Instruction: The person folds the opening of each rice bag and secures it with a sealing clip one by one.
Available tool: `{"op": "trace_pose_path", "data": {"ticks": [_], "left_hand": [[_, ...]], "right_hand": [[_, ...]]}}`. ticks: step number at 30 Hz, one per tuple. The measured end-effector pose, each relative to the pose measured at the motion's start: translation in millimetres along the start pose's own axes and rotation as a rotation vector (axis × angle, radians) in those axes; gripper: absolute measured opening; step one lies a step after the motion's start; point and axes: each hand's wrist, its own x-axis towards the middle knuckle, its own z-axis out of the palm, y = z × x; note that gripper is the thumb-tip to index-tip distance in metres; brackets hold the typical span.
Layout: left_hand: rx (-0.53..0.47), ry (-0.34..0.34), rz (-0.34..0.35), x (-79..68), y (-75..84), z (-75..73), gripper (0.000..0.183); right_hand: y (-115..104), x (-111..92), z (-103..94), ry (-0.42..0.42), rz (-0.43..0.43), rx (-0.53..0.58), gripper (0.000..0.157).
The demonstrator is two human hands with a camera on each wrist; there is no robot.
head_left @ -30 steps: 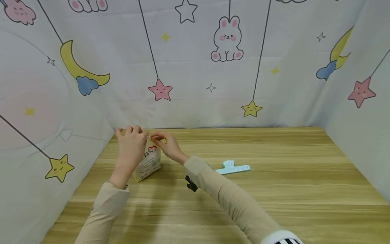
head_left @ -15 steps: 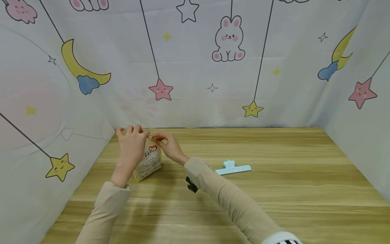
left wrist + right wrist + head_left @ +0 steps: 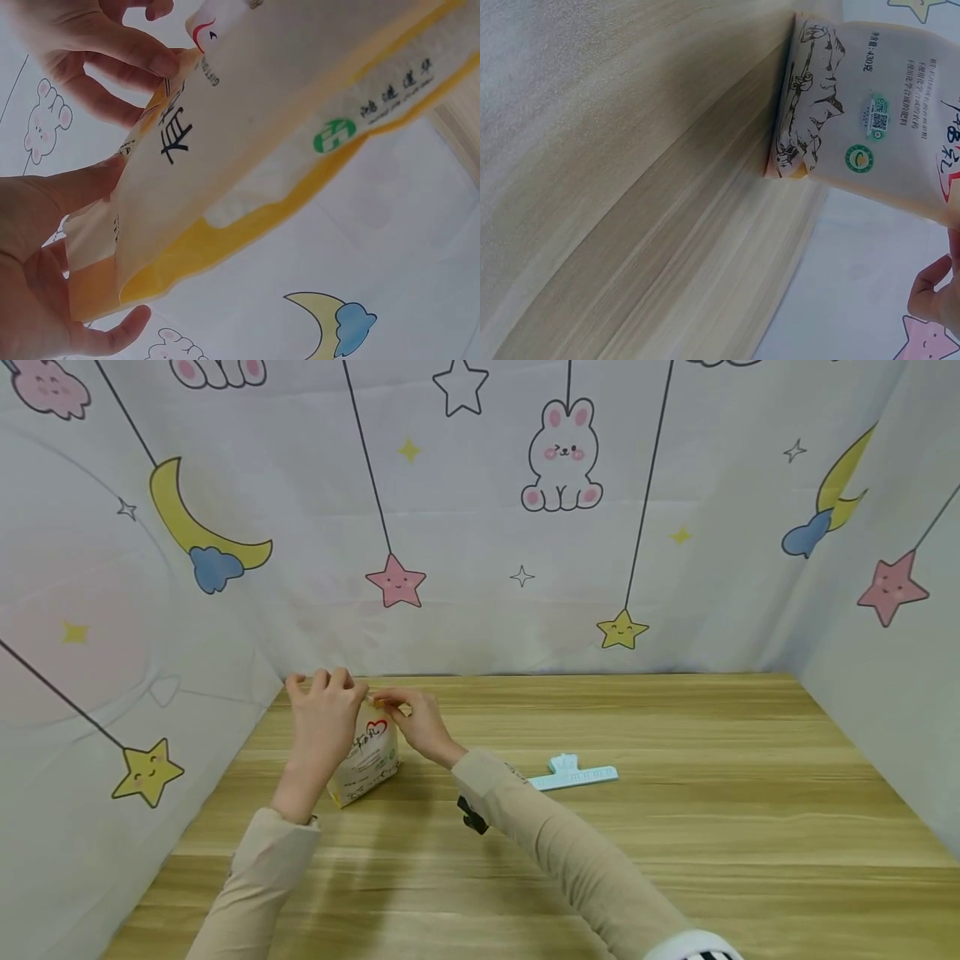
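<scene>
A cream paper food bag (image 3: 367,767) with a red heart and dark lettering stands upright on the table's left side. Yellow edging and a see-through side strip (image 3: 300,161) show in the left wrist view. My left hand (image 3: 324,722) pinches the bag's top edge on the left, thumb in front. At the other end of that edge, the thumb and fingers of my right hand (image 3: 422,725) pinch a yellowish part of the top. Both hands hide some of the top, which looks folded. In the right wrist view the bag's printed base rests on the wood.
A light-blue bag clip (image 3: 576,777) with ruler-like marks lies to the right, partly behind my right sleeve (image 3: 555,835). A small black piece (image 3: 472,815) shows under that wrist. White printed cloth (image 3: 480,510) walls the wood-grain table (image 3: 712,827) at back and sides.
Both hands stay at the bag's top. The right fingers shift very slightly and more of the yellowish part shows between them. Bag and clip stay in place.
</scene>
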Motion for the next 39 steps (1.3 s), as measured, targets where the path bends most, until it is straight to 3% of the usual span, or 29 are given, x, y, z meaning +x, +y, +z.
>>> {"op": "trace_pose_path", "data": {"ticks": [11, 21, 28, 39], "left_hand": [[-0.03, -0.001, -0.023, -0.4, 0.4, 0.5, 0.008], [-0.139, 0.059, -0.061, -2.7, 0.1, -2.1, 0.007], [-0.209, 0.071, -0.108, -5.9, 0.5, -6.7, 0.009], [-0.273, 0.076, -0.116, -7.5, -1.8, -7.1, 0.007]], "right_hand": [[1.7, -0.3, -0.4, 0.012, -0.018, -0.009, 0.023], [2.7, -3.4, -1.2, 0.007, -0.018, -0.005, 0.024], [3.7, -5.4, -2.1, 0.004, -0.02, -0.003, 0.026], [1.4, -9.9, -5.7, 0.005, -0.017, -0.002, 0.025]]}}
